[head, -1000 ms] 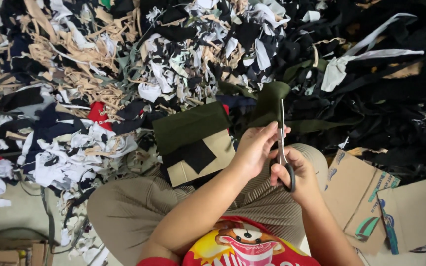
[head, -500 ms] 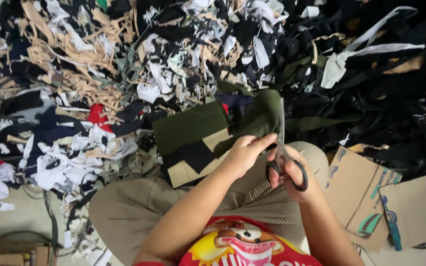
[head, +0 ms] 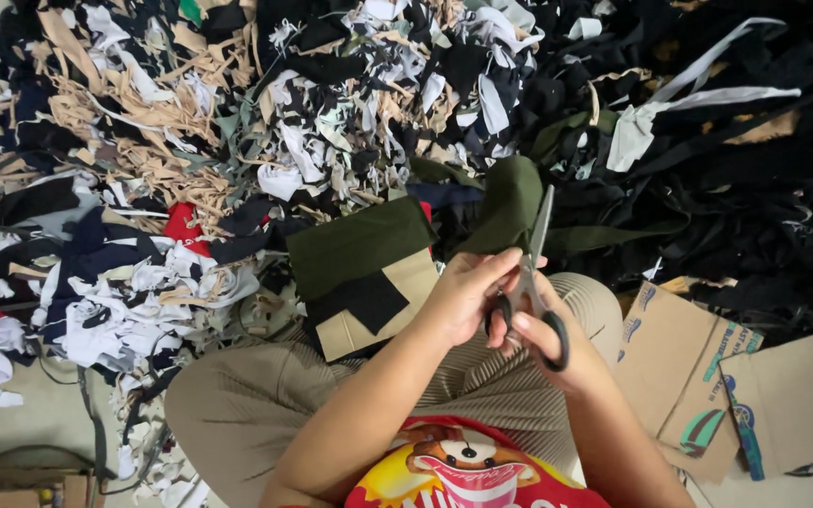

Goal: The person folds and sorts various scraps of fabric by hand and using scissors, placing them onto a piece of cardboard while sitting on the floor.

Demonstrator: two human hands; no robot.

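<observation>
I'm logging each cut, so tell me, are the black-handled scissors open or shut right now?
Open. The black-handled scissors in the right hand show parted handle loops, the blades spread against the olive green fabric piece held by the left hand.

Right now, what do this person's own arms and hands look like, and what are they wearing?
Both arms are bare from above the elbow down. The left hand and right hand wear no gloves, and no rings or watch show. A short red sleeve edges the left arm, part of a red cartoon-print shirt.
</observation>
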